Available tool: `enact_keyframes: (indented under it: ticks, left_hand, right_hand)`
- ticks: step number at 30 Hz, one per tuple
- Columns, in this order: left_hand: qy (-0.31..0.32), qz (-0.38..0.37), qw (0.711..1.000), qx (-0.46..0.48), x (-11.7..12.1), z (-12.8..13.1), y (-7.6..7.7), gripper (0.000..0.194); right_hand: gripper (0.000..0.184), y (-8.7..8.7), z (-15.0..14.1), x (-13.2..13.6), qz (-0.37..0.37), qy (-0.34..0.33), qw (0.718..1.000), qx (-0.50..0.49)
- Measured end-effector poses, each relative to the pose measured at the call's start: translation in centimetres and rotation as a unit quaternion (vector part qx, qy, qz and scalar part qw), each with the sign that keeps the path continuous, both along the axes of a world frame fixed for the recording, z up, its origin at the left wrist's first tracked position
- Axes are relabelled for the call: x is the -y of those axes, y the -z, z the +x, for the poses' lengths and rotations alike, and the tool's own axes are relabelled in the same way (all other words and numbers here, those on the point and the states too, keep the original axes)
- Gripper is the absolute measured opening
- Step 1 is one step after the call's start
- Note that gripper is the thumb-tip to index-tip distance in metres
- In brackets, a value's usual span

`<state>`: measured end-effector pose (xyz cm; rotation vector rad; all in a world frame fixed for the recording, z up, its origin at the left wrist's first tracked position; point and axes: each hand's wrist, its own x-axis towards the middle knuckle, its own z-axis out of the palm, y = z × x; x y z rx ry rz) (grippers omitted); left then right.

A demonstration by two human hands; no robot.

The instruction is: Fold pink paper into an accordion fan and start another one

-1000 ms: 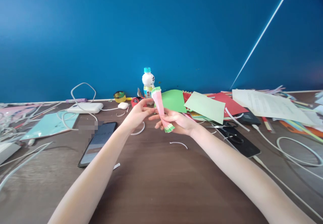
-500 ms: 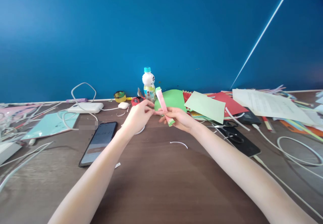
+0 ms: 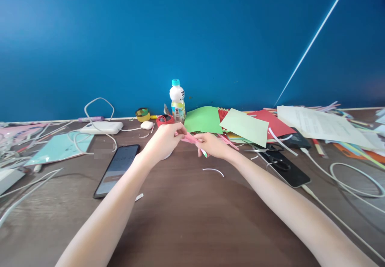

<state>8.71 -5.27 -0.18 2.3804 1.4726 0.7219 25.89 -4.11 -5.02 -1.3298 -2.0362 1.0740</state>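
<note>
Between my hands lies a folded strip of pink paper [image 3: 190, 138] with a green and white end sticking out below my right fingers. My left hand [image 3: 165, 139] pinches the far left end of the strip, its fingertips partly hidden. My right hand [image 3: 211, 144] grips the other end between thumb and fingers. Both hands are held above the dark brown table [image 3: 192, 219]. Just behind them stand a bottle with a blue cap [image 3: 177, 100] and a sheet of green paper [image 3: 204, 120].
Left of my arms lie a phone [image 3: 117, 170], a white power bank [image 3: 102, 128] and a teal folder [image 3: 61, 148]. Right of them are a pale green sheet [image 3: 245, 126], black-handled scissors [image 3: 278, 162], a black phone [image 3: 293, 176] and white cables. A blue wall [image 3: 192, 38] rises behind.
The pink paper has gone from a fanned, upright strip to a narrow one turned nearly sideways. My left hand has moved right and taken hold of its end.
</note>
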Motion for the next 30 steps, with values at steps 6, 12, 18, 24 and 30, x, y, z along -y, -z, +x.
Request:
enact_keyframes:
  ticks: [6,12,18,24,30]
  left_hand:
    - [0.007,-0.025,1.000,0.002,-0.8,-0.5,0.3,0.017]
    - [0.076,-0.126,0.989,0.034,-2.4,-2.2,1.2,0.015]
    - [0.127,-0.190,0.969,0.092,-3.0,-3.2,1.5,0.019]
    - [0.151,-0.166,0.963,0.150,-3.0,-2.8,2.1,0.020]
    - [0.116,-0.184,0.968,0.129,-2.1,-1.8,1.4,0.020]
  right_hand:
    - [0.026,0.1,-0.1,0.5,0.080,-0.121,0.986,0.087]
    - [0.032,-1.6,0.3,1.2,0.119,-0.210,0.966,0.093]
    - [0.021,-3.3,1.2,1.5,0.088,-0.202,0.975,0.020]
    - [0.023,-3.5,1.7,1.0,0.055,-0.129,0.986,-0.093]
    - [0.021,-2.6,1.8,-0.1,0.032,-0.048,0.990,-0.131]
